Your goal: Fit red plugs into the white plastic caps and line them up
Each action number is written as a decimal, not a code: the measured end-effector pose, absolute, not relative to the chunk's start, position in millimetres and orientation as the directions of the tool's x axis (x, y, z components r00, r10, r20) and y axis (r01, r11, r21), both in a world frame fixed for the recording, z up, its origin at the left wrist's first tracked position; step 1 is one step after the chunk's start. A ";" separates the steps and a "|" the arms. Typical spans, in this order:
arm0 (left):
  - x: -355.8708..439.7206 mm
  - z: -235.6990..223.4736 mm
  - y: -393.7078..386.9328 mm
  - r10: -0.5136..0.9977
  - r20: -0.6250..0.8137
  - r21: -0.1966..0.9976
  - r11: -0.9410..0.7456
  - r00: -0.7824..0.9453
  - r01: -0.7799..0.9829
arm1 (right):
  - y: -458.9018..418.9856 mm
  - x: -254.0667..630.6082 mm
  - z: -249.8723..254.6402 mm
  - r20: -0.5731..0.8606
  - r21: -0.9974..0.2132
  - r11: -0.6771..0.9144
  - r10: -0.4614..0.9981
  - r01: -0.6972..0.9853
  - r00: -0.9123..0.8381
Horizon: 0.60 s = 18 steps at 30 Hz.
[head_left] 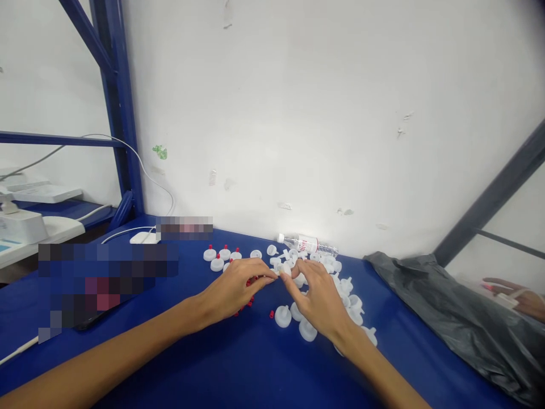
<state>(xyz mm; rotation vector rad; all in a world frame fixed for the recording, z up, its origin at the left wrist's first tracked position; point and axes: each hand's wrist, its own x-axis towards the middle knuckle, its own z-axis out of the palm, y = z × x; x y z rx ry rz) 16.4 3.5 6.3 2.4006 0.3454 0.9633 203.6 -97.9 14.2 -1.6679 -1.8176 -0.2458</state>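
Observation:
My right hand point(319, 292) is closed, its thumb and fingers pinching a white spout cap point(285, 269). My left hand point(238, 284) is also closed, thumb and fingertips pressed together right at the tip of that cap; what lies between them is too small to make out. Small red tips point(250, 302) lie beneath the left hand, partly hidden by it. A single red tip point(271, 314) rests between the hands. Around and behind the right hand spreads a pile of loose white spout caps point(346, 285). Several white caps with red tips point(217, 262) stand beyond the left hand.
A clear plastic bottle point(308, 244) lies along the white wall. Black plastic sheeting point(451, 312) covers the table's right side. A white charger with a cable point(145, 237) sits back left, near a blue metal post point(123, 102). Another person's hand point(519, 295) shows far right.

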 end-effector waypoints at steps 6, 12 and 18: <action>15.4 10.7 2.5 0.433 0.593 0.536 -0.841 0.679 0.068 | -97.7 204.6 12.4 0.577 -0.292 0.164 0.816 0.942 0.036; 16.2 15.2 -0.6 0.572 0.462 0.739 -0.671 0.678 0.062 | -99.3 201.5 13.8 0.545 -0.377 0.200 0.837 0.904 0.043; 18.5 11.7 -0.2 0.630 0.272 0.958 -0.248 0.728 -0.143 | -101.8 198.5 20.1 0.475 -0.579 0.233 0.875 0.781 0.091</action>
